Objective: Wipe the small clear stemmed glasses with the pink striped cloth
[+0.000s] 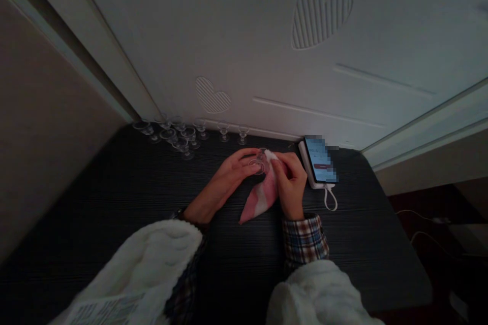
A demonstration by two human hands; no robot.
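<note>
In the head view, my left hand (237,168) grips a small clear stemmed glass (257,166) by its foot end, tilted on its side above the dark table. My right hand (292,175) pinches a pink and white cloth (263,197), pressed against the glass at its right side. One corner of the cloth hangs down toward the table. The two hands are close together, and part of the glass is hidden by the fingers and cloth.
Several similar stemmed glasses (183,138) stand at the table's back left, near the white panel (244,56). A lit phone (321,160) leans on a white power bank (308,168) with a looped cable (331,199). The dark table (354,244) ends at right.
</note>
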